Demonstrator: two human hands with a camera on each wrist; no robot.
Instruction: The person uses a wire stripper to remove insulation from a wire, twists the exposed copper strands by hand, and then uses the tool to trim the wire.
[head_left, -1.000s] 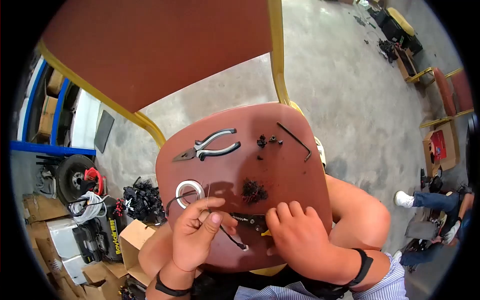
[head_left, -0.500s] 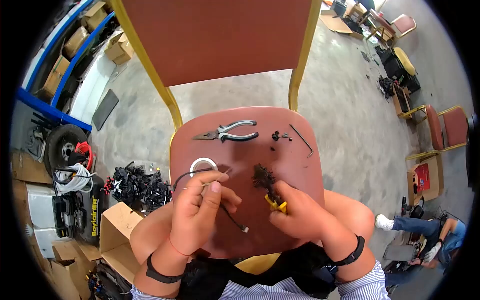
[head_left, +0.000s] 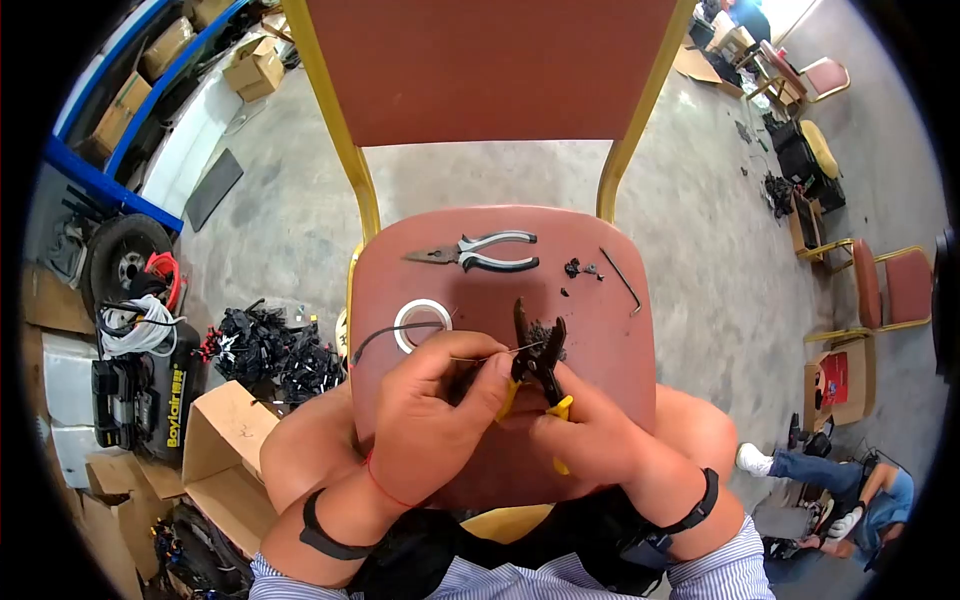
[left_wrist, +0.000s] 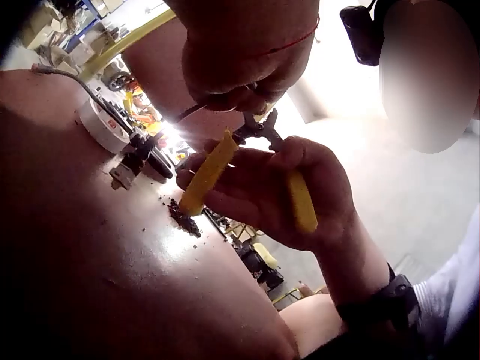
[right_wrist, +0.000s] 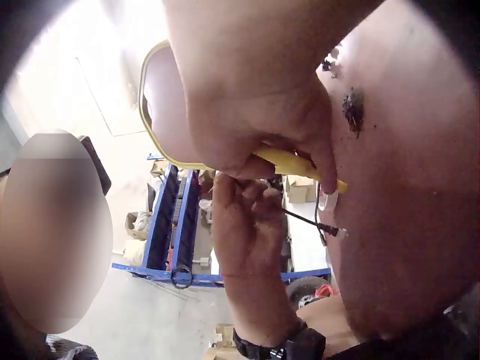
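In the head view, my left hand [head_left: 435, 410] pinches a thin wire [head_left: 480, 358] between thumb and fingers. The wire's end lies across the spread jaws of wire strippers [head_left: 540, 368], which my right hand [head_left: 600, 435] grips. Their yellow handles [left_wrist: 212, 176] stand apart in the left wrist view, thumb on one side and fingers on the other. A black cable [right_wrist: 300, 218] with a small white connector [left_wrist: 120, 177] hangs below my left hand. A white tape roll [head_left: 422, 304] lies on the chair seat [head_left: 500, 470] beside that hand, another stretch of black cable crossing it.
Grey-handled pliers [head_left: 466, 252], a hex key [head_left: 620, 280] and small black parts [head_left: 573, 267] lie toward the seat's back. A heap of black clippings [right_wrist: 353, 110] sits under the strippers. The chair backrest [head_left: 490, 70] rises beyond; an open carton [head_left: 225, 430] stands at left.
My right hand has lifted the wire strippers off the seat and brought them left to the wire. My left hand has moved right, toward them. The head view has shifted.
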